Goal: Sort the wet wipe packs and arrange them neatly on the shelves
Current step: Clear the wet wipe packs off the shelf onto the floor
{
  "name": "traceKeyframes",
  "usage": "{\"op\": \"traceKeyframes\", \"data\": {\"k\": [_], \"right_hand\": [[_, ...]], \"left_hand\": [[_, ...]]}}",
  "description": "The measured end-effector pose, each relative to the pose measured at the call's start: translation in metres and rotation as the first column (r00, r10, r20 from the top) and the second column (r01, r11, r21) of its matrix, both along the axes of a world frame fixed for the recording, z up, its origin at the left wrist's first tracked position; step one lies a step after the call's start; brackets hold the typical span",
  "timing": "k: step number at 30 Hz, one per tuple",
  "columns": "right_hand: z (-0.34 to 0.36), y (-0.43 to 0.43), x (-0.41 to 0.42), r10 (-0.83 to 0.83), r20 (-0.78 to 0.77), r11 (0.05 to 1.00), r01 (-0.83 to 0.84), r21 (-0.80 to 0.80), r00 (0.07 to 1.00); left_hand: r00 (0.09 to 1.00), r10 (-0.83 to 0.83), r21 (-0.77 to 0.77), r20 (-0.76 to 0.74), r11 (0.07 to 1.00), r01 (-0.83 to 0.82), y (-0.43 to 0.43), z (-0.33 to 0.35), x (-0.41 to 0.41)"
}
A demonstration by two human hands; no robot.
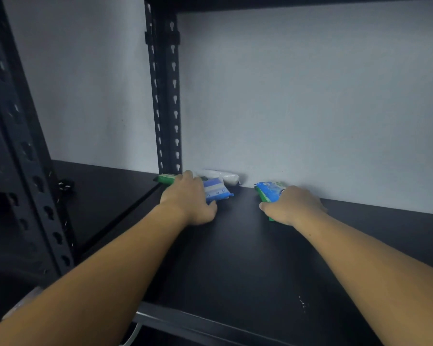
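Two packs are held at the shelf's (pixel 235 248) back edge — left grip (pixel 188 201) clamped on the blue-and-white pack (pixel 217 191), right grip (pixel 293 206) closed over the blue-and-green pack (pixel 269 191) — and the white pack (pixel 224 176) lies lengthwise just behind the left.

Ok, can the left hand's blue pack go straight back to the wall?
No: a white pack lies against the wall right behind the blue pack under the left hand. A green pack sits further left.
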State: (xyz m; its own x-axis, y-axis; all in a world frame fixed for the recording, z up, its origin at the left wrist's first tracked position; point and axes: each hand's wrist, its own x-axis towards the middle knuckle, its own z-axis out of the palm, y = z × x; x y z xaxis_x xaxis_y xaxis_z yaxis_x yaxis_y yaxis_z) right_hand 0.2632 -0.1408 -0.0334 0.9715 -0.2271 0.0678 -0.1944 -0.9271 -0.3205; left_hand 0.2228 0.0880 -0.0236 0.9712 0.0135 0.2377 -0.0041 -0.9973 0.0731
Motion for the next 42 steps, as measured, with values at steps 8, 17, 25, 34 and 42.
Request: {"op": "traceKeyframes", "data": {"k": [8, 17, 25, 34, 42], "right_hand": [[0.004, -0.014, -0.025, 0.111, -0.036, 0.988, -0.114, -0.100, 0.993], [0.011, -0.037, -0.115, 0.212, -0.028, 0.960, -0.214, -0.178, 0.977], [0.034, -0.068, -0.218, 0.263, -0.004, 0.964, -0.263, -0.044, 0.965], [-0.043, -0.132, -0.395, 0.016, 0.206, 0.808, -0.134, 0.573, 0.978], [-0.233, -0.153, -0.453, -0.089, -0.385, 0.763, 0.311, 0.566, 0.918]], "left_hand": [[0.986, 0.100, -0.007, -0.130, 0.995, -0.102, -0.014, -0.002, -0.012], [0.966, 0.066, -0.208, -0.249, 0.971, -0.120, -0.031, 0.009, -0.066], [0.975, -0.056, -0.252, -0.213, 0.968, 0.000, -0.058, 0.038, -0.169], [0.951, -0.294, -0.522, 0.100, 0.798, 0.302, -0.116, -0.085, -0.327], [0.903, -0.164, -0.517, -0.397, 0.853, -0.073, -0.162, -0.261, -0.370]]}}
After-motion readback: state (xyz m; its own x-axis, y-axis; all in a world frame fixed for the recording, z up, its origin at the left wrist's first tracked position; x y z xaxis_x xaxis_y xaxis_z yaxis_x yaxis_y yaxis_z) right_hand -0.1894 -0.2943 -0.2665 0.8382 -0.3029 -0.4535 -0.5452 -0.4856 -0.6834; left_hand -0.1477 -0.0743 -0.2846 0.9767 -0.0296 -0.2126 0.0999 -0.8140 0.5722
